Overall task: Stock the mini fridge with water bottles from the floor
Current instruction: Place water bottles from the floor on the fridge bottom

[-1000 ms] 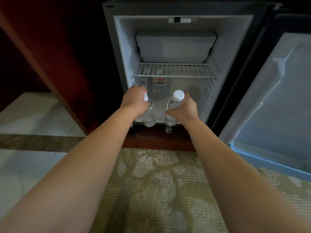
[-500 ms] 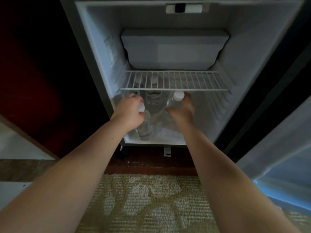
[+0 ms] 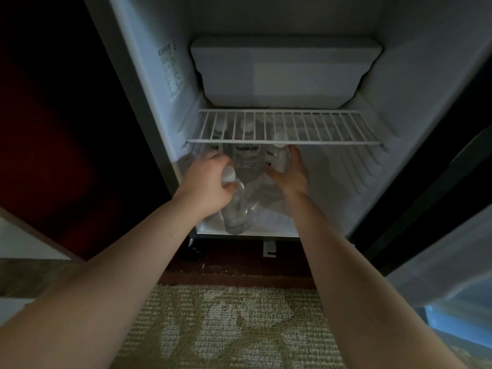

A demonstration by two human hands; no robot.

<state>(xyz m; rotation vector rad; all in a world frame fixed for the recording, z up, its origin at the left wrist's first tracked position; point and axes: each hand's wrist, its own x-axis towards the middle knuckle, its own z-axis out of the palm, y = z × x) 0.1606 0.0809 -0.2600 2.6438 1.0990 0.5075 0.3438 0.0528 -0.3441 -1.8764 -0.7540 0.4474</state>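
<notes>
Clear plastic at the centre of the frame: a white-capped water bottle (image 3: pixel 235 206), gripped round the neck by the curled fingers of the left hand (image 3: pixel 203 186), base at the front edge of the mini fridge (image 3: pixel 143 75) floor. Held by the top, probably to slide it in upright under the low shelf without knocking its neighbours.

Just right of it, the right hand (image 3: pixel 291 174), fingers straight and spread, laid against the side of a second bottle (image 3: pixel 280 158) deeper in. Seemingly steadying or nudging it toward the back row rather than clasping it.

Behind both, more labelled bottles (image 3: pixel 246 155) already upright near the rear wall. Likely a task partway done, with the right half of the floor left to fill.

Directly above the hands, a white wire shelf (image 3: pixel 282 129), close over the caps and probably the main limit on lifting anything. Higher still, the pale freezer box (image 3: pixel 285 73); on the left wall, a printed sticker (image 3: pixel 171 70).

At the right edge, the open door (image 3: pixel 439 262); at the upper left, dark red cabinet wood (image 3: pixel 53 129); along the bottom, patterned beige carpet (image 3: pixel 226 328).
</notes>
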